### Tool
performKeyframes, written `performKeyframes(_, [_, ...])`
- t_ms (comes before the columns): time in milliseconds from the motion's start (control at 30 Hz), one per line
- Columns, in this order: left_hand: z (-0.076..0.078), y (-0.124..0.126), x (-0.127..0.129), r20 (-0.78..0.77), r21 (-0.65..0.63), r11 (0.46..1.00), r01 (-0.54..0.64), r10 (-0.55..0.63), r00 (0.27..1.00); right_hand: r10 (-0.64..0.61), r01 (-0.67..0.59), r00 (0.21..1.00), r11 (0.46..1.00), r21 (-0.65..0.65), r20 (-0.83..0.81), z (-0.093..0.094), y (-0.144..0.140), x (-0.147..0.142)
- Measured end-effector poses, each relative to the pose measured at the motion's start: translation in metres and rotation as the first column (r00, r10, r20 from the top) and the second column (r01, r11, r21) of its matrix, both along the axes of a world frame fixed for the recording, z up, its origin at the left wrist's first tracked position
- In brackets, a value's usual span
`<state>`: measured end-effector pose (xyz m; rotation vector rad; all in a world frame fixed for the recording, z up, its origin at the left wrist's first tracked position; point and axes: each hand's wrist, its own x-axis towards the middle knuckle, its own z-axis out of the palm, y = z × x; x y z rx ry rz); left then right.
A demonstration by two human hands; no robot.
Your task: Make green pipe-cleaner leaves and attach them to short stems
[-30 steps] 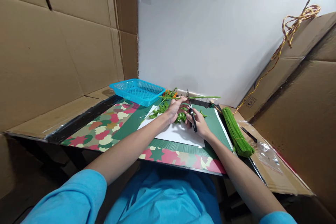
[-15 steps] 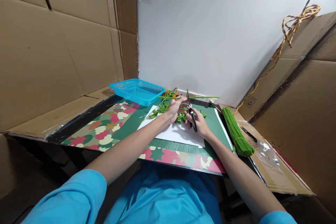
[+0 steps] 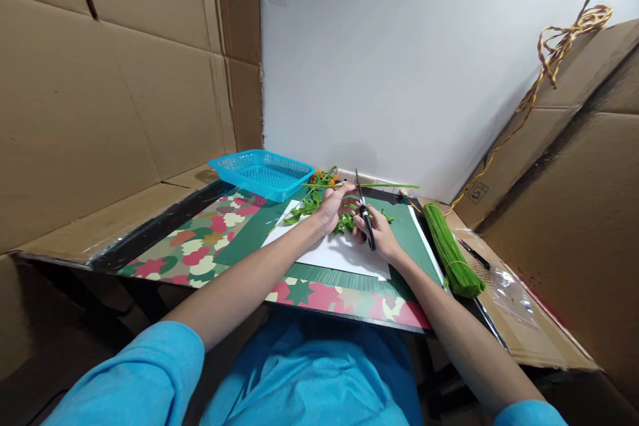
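Note:
A long thin green stem point(image 3: 392, 186) lies crosswise in the fingers of my left hand point(image 3: 333, 208), which are closed on it. My right hand point(image 3: 378, 234) grips black-handled scissors point(image 3: 366, 221), their blades pointing up and away from me beside the stem. Whether the blades touch the stem I cannot tell. Under both hands, green curled pieces point(image 3: 344, 223) rest on a sheet of white paper point(image 3: 344, 257). More green pieces point(image 3: 305, 206) lie at the paper's left side.
A blue perforated basket point(image 3: 264, 188) stands at the back left, with orange flowers point(image 3: 327, 178) beside it. To the right lie a bundle of green fuzzy stems point(image 3: 452, 253), a black pen-like tool point(image 3: 474, 255) and a clear plastic bag point(image 3: 514, 296). Cardboard walls point(image 3: 124, 80) flank the table.

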<state>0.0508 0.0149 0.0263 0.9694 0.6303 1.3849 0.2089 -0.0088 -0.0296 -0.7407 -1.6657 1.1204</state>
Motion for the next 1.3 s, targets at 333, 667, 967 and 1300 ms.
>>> performKeyframes(333, [-0.0018,0.0011,-0.0003,0.006,0.003,1.000,0.011,-0.011,1.000,0.005,-0.005,1.000,1.000,0.012,0.000,0.0018,-0.0007,0.0001])
performKeyframes(667, [-0.0035,0.0031,-0.0002,0.005,-0.004,1.000,0.012,-0.012,1.000,-0.017,0.017,1.000,1.000,0.012,0.007,0.0017,-0.0010,0.0001])
performKeyframes(967, [-0.0031,0.0025,0.0003,0.000,-0.014,1.000,0.011,-0.011,1.000,-0.008,0.008,1.000,1.000,0.011,-0.002,0.0004,-0.0003,0.0012])
performKeyframes(1300, [-0.0036,0.0046,-0.0008,0.012,-0.014,0.999,0.036,-0.036,0.999,-0.046,0.046,0.998,0.999,0.013,0.044,0.0063,-0.0035,0.0002])
